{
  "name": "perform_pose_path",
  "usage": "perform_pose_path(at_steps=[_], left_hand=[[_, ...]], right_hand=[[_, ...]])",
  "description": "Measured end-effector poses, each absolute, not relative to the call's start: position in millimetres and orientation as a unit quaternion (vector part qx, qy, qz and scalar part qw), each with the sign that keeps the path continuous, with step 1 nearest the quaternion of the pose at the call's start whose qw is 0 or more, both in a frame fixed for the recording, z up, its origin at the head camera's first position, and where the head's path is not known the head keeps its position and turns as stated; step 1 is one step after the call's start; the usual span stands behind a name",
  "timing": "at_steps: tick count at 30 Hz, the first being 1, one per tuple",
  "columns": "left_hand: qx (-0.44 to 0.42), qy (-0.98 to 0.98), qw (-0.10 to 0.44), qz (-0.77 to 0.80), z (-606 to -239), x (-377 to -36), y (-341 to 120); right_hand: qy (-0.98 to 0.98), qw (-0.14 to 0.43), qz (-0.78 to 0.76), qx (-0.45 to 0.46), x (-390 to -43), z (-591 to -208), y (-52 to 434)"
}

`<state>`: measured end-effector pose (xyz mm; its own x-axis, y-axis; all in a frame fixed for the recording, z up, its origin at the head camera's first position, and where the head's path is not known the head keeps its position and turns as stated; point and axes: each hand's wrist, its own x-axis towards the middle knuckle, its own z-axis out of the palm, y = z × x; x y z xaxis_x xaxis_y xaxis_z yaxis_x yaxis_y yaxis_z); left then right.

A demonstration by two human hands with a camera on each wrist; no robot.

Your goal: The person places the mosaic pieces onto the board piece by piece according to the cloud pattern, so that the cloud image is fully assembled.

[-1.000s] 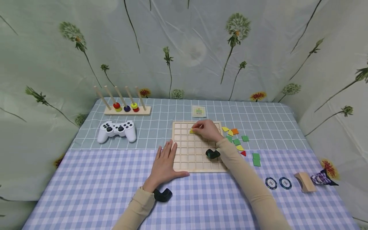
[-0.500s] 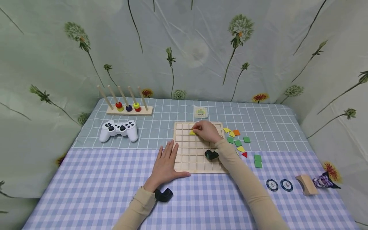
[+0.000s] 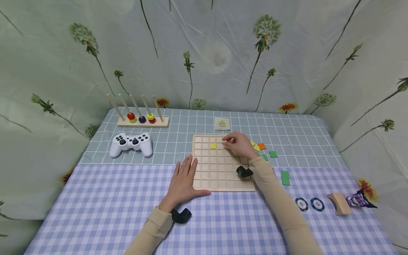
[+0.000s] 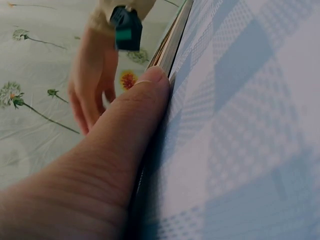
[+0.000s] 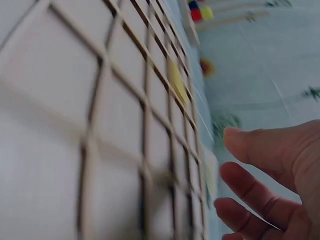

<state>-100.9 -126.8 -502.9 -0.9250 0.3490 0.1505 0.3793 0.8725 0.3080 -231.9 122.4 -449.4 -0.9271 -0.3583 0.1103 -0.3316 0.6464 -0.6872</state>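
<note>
A wooden grid board [image 3: 220,170] lies in the middle of the table. A yellow tile [image 3: 213,145] sits in one of its upper cells and shows in the right wrist view as the yellow tile [image 5: 178,80]. My right hand [image 3: 237,143] hovers over the board's upper right part, just right of that tile, fingers loosely curled and holding nothing. My left hand [image 3: 183,180] lies flat on the tablecloth, its thumb [image 4: 135,125] against the board's left edge [image 4: 170,40].
Loose green, yellow, orange and red tiles [image 3: 271,154] lie right of the board. A pattern card [image 3: 221,123] sits behind it. A white game controller [image 3: 130,143] and a peg rack with rings [image 3: 140,118] are at the back left. Two round chips [image 3: 308,204] and a wooden block [image 3: 339,203] lie front right.
My right hand has let go of the yellow tile, leaving it in its cell, and has drawn back to the right. The left hand has not moved.
</note>
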Motion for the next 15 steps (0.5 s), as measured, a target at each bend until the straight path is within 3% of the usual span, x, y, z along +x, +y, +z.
perform_pose_path(at_steps=[6,15], left_hand=[[-0.186,-0.967,0.041,-0.171,-502.2,-100.4,-127.3],[-0.189,-0.967,0.043,-0.168,-502.4,-100.8,-126.8]], right_hand=[[0.920,-0.011,-0.361,-0.153,-226.4,-437.4,176.3],[0.951,0.030,-0.287,-0.111,-224.4,-441.4,232.4]])
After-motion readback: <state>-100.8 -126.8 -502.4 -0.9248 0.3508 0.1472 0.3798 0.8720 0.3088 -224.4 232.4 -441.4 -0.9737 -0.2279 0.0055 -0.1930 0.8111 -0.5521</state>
